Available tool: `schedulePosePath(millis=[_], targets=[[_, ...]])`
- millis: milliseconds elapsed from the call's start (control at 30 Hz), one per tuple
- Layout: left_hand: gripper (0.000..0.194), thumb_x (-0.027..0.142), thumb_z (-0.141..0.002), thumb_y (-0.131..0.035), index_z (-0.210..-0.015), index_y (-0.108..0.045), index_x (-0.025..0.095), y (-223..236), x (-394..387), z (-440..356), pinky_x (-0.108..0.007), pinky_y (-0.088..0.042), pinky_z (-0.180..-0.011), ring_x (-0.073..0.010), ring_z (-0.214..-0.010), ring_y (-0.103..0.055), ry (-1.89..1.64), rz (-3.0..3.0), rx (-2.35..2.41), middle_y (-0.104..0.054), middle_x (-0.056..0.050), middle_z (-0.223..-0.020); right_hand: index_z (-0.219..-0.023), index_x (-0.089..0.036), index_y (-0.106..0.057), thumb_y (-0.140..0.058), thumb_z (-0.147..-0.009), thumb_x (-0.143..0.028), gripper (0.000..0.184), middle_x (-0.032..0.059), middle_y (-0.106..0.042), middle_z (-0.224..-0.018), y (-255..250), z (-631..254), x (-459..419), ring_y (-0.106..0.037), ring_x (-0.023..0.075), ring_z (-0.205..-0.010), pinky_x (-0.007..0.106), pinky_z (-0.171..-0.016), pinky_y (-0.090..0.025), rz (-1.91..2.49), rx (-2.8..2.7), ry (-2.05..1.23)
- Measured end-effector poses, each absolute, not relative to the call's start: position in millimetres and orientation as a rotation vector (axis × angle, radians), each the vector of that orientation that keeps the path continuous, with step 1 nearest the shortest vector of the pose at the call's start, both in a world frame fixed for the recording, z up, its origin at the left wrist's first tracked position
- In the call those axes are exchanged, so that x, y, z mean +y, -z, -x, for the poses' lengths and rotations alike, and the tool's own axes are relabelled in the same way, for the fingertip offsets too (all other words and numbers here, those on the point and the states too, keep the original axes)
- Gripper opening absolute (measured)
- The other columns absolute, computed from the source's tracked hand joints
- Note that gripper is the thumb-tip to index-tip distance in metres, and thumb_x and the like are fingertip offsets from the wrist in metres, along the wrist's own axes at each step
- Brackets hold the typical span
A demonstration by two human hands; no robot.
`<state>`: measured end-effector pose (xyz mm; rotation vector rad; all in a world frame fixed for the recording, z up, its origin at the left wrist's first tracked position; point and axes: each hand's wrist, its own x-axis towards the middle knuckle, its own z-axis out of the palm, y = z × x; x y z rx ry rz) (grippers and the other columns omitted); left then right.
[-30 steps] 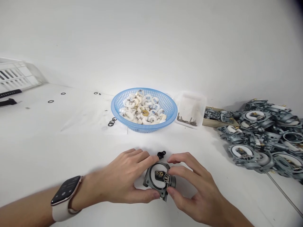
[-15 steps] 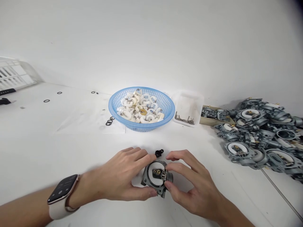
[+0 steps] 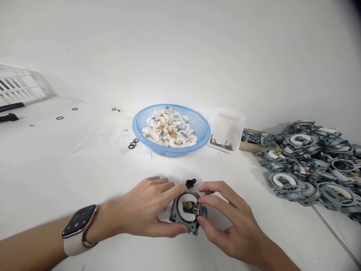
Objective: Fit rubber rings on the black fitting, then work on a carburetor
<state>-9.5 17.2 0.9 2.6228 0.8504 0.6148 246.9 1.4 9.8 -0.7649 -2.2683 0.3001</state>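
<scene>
A grey metal carburetor (image 3: 174, 215) lies with its open float chamber facing up, and a white U-shaped float (image 3: 183, 203) sits inside around brass jets. My left hand (image 3: 149, 210) grips the carburetor body from the left, thumb at its near edge and fingers at its far edge. From the right, the thumb and a finger of my right hand (image 3: 229, 218) close on the carburetor at the two ends of the float's hinge. Whether a small pin is between those fingertips, I cannot tell. Just beyond the carburetor lies a small black part (image 3: 191, 183).
A blue basket (image 3: 172, 149) of white floats stands ahead, with a white tray (image 3: 238, 128) of metal pins to its right. Many carburetors (image 3: 304, 165) are heaped at right, near a thin rod (image 3: 335, 235). Black rings (image 3: 132, 145) lie left; a white crate (image 3: 25, 88) stands far left.
The view has shifted slightly, so everything appears a little to the right. Both hands keep nearly the same hold on the carburetor.
</scene>
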Motion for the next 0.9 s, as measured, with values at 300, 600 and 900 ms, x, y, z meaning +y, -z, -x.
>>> schedulePosePath(millis=[300,600,900], targets=[[0.058,0.065,-0.097,-0.057,-0.133,-0.044,0.021,3.2,17.7,11.2,-0.036,-0.051,-0.065,-0.0237,-0.069,-0.071,-0.596,-2.665,0.859,-0.072,0.0,-0.086,-0.113,-0.02,-0.06,-0.064,-0.088,-0.01,0.026,0.0103,-0.062,-0.109,-10.1,-246.9,0.6,-0.064,0.0225,-0.095,0.035,-0.077,-0.058,0.75,-2.263,-0.329],[0.057,0.066,-0.099,-0.054,-0.132,-0.045,0.02,5.5,17.6,12.0,-0.033,-0.045,-0.058,-0.0205,-0.06,-0.068,-0.662,-2.696,0.838,-0.068,0.003,-0.075,-0.109,-0.017,-0.063,-0.064,-0.089,-0.01,0.02,0.0097,-0.064,-0.103,-10.6,-245.7,1.4,-0.062,0.021,-0.089,0.035,-0.074,-0.056,0.751,-2.26,-0.342],[0.056,0.066,-0.101,-0.051,-0.131,-0.046,0.018,5.8,18.4,12.0,-0.033,-0.043,-0.052,-0.0204,-0.057,-0.067,-0.707,-2.746,0.82,-0.064,0.004,-0.068,-0.108,-0.016,-0.065,-0.064,-0.091,-0.01,0.018,0.0098,-0.064,-0.103,-10.6,-247.1,1.9,-0.062,0.0202,-0.088,0.033,-0.073,-0.055,0.749,-2.264,-0.317]])
